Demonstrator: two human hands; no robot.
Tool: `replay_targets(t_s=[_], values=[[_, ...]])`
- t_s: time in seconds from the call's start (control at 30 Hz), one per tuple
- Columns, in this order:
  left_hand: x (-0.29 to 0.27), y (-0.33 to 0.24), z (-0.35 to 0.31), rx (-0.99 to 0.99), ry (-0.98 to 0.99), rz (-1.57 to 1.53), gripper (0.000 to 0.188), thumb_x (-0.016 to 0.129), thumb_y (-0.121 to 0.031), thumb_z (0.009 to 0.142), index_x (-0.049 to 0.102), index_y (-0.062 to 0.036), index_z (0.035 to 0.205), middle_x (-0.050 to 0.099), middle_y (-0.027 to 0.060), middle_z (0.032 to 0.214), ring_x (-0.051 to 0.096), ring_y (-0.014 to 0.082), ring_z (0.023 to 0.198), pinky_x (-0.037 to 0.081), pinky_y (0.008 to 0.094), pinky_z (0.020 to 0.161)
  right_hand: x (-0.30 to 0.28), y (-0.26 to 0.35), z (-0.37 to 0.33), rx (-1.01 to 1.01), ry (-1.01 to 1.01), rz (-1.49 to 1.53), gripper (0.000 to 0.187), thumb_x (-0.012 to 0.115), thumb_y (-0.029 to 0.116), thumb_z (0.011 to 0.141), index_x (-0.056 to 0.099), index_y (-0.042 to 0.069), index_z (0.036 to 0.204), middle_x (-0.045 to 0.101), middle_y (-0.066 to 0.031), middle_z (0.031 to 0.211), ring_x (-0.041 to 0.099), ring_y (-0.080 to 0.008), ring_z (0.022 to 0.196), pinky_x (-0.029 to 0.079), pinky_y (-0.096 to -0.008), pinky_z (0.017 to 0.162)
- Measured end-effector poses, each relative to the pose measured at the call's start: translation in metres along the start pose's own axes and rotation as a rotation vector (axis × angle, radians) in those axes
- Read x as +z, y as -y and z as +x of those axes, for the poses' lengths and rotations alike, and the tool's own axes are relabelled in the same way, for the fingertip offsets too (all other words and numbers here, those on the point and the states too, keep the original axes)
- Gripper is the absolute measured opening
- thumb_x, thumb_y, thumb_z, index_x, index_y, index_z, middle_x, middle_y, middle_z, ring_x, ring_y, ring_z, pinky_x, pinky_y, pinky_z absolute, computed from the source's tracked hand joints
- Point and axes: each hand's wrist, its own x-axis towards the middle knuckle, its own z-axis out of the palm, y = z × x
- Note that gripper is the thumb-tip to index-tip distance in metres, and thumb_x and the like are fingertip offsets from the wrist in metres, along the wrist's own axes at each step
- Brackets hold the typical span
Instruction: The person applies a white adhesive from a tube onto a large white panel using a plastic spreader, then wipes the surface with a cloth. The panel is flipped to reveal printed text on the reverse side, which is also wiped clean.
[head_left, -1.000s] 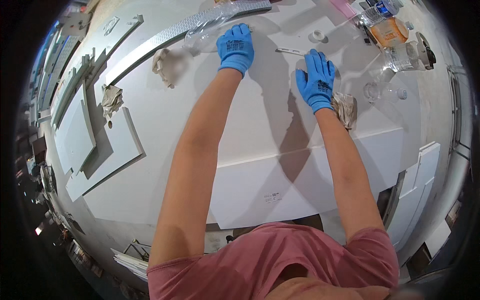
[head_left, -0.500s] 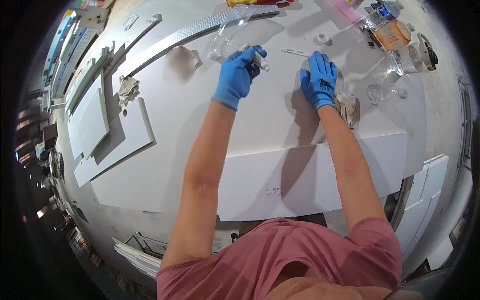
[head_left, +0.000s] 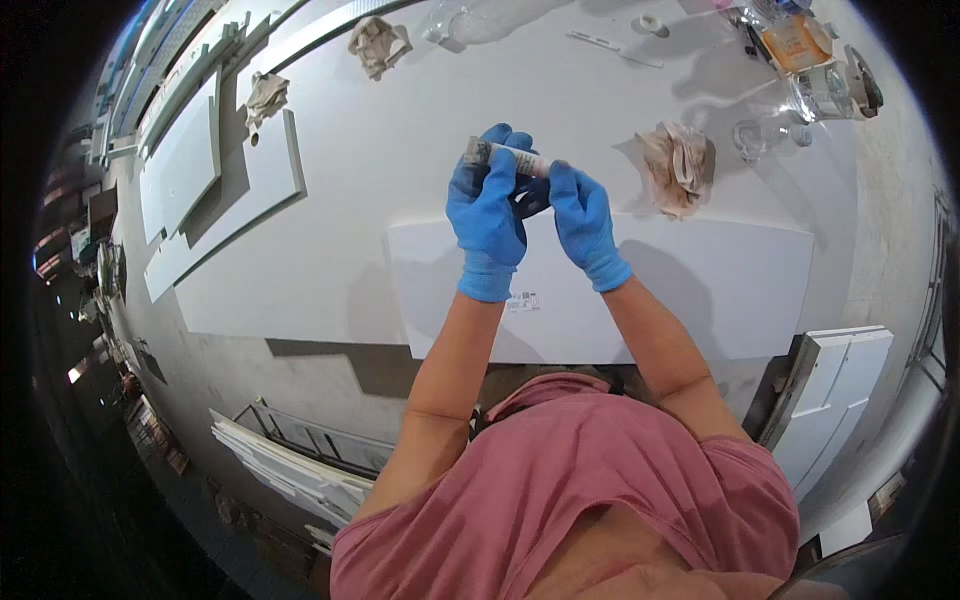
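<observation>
Both my hands wear blue gloves and meet over the far edge of a long white panel. My left hand is closed around a small white bottle, held nearly level, with a dark grey end pointing left. At the bottle's right end, my right hand pinches the tip between thumb and fingers; the glove hides the tip itself. To the right of my hands, a crumpled beige rag lies on the white table.
Two more crumpled rags, one farther back and one at left, lie near stacked white boards. Clear plastic bottles and an orange-labelled bottle are at far right. A white strip lies beside a tape roll.
My left hand has brought the bottle nearer to me. My right hand has left the tabletop by the rag and now grips the bottle's tip. The view has shifted.
</observation>
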Motion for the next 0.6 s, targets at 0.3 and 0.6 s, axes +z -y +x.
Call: replay_targets(t_s=[0.3,0.6], values=[[-0.009,0.029,-0.055,-0.214,0.012,-0.099,0.035,0.065,-0.019,0.106,0.064,0.0012,0.134,0.071,0.0078,0.107,0.061,0.0117,0.081,0.052,0.0255,0.072,-0.043,0.014,-0.032,-0.165,0.185,-0.282,0.044,0.055,0.031,0.108,0.073,-0.002,0.084,0.071,-0.014,0.069,0.07,-0.0228,0.063,0.054,-0.0364,0.061],[-0.012,-0.006,-0.082,0.665,0.516,1.463,0.075,0.077,-0.003,0.085,0.051,-0.0081,0.155,0.058,0.016,0.151,0.054,0.0348,0.14,0.034,0.0479,0.123,-0.082,0.033,-0.033,-0.13,0.606,-0.647,0.021,0.058,0.022,0.1,0.071,0.006,0.098,0.068,-0.0131,0.074,0.069,-0.0331,0.066,0.054,-0.0436,0.063]])
